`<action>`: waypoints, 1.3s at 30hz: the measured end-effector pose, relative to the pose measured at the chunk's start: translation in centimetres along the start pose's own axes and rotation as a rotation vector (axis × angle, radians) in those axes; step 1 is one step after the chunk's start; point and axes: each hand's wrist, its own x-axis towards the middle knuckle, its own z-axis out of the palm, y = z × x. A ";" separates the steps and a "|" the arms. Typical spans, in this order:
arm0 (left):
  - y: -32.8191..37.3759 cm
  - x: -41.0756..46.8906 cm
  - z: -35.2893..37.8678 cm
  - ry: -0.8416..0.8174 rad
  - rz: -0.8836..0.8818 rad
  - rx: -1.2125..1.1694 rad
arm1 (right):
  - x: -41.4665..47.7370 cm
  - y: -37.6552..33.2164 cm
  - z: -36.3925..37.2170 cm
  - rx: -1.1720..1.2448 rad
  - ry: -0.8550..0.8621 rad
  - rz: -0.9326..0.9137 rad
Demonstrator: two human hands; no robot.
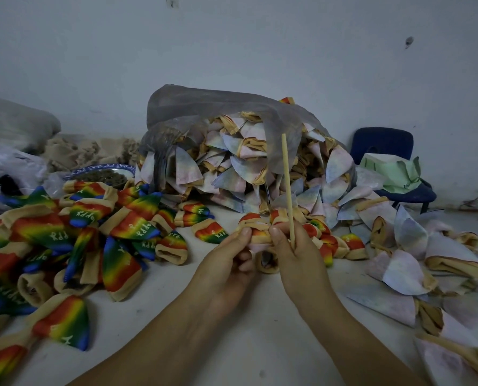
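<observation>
Both hands meet over the table's middle on one small fabric piece (255, 225), rainbow-coloured with a beige cuff. My left hand (229, 263) pinches its left side with thumb on top and fingers curled under. My right hand (293, 254) pinches its right side and also grips a thin wooden stick (287, 188) that stands nearly upright between the fingers. The lower part of the piece is hidden behind the hands.
A heap of rainbow pieces (73, 240) printed "happy" lies at the left. A grey plastic bag (221, 118) spills pale inside-out pieces (399, 263) across the back and right. A patterned plate (106, 174) sits behind. A blue chair (385, 151) holds green cloth.
</observation>
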 end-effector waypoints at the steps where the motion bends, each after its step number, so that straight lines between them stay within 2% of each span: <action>1: 0.0 -0.1 0.1 -0.007 -0.009 -0.054 | 0.0 0.0 0.1 0.013 -0.005 0.004; 6: 0.5 -0.3 0.2 -0.047 -0.060 -0.208 | 0.0 -0.1 0.2 0.023 -0.010 -0.014; 9: 0.9 -0.5 0.1 -0.135 -0.115 -0.295 | -0.2 -0.5 0.5 0.045 -0.031 -0.033; 11: 0.9 -0.6 -0.1 -0.191 -0.160 -0.280 | -0.4 -0.4 0.8 0.042 -0.054 -0.024; 14: 0.6 -0.5 -0.3 -0.157 -0.180 -0.180 | -0.6 -0.3 1.0 0.052 -0.093 0.005; 18: 0.3 -0.2 -0.4 -0.082 -0.106 -0.084 | -0.7 -0.7 0.6 0.126 -0.117 0.049; 23: 0.0 0.1 -0.7 -0.007 0.025 -0.047 | -0.6 -0.3 0.4 -0.062 -0.021 -0.041; 29: -0.2 0.1 -0.8 -0.042 0.071 0.073 | -0.9 -0.3 0.3 -0.354 0.013 -0.204; 34: -0.2 -0.3 -0.5 -0.092 0.170 0.262 | -0.5 0.0 -0.2 -0.396 -0.023 -0.233; 37: -0.1 -0.3 -0.6 -0.057 0.200 0.293 | -0.4 -0.1 -0.3 -0.419 -0.084 -0.208; 39: -0.2 -0.2 -0.7 -0.055 0.205 0.295 | -0.3 -0.2 -0.4 -0.342 -0.093 -0.104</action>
